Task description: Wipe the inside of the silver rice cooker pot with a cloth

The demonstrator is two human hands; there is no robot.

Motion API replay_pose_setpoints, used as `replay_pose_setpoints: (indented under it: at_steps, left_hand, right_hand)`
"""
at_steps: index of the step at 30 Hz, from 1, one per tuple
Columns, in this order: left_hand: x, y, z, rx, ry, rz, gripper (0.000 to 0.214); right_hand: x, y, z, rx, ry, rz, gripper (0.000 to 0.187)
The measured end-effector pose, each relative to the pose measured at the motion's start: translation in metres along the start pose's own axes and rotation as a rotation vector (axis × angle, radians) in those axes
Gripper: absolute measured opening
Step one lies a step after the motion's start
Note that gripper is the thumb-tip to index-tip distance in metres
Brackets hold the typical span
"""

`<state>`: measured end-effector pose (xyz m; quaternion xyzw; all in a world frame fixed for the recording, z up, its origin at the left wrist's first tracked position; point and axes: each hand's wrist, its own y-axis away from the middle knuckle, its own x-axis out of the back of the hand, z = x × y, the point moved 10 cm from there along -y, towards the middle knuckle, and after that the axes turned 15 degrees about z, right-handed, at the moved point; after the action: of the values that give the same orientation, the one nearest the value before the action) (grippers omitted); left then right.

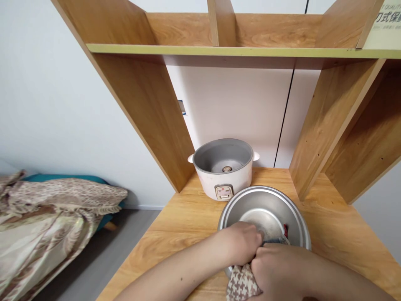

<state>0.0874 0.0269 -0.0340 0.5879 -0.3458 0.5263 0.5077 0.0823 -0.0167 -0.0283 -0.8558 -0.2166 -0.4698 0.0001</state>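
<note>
Your right hand (278, 267) fingers clenched on houndstooth cloth (242, 284), your left hand (242, 246) gripping it too, over metal pot (266, 205) on table (188, 217), rice cooker (224, 169) behind, its label unreadable, partial Chinese sign (387, 21) top right.

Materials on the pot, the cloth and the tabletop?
Pot: bare metal, likely aluminium or steel; dull brushed sheen, soft reflections, thin rolled rim.
Cloth: woven fabric, brown-and-white houndstooth; it folds softly under the right hand, with the left hand beside it.
Tabletop: wood-grain surface, probably laminate over board; satin finish, uniform printed-looking grain.
</note>
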Motion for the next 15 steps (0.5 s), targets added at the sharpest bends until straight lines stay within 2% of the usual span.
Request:
replay_pose_setpoints:
  at_steps: [5,15]
  left_hand:
    - [0.0001,0.0006,0.0007,-0.014,0.004,0.008,0.022]
    - [0.0005,0.0002,-0.0003,-0.008,0.004,0.02,0.021]
  right_hand:
    - [-0.0011,0.0002,0.0004,-0.026,0.003,-0.019,0.054]
    - [-0.0011,-0.0006,0.0013,-0.002,-0.007,0.003,0.05]
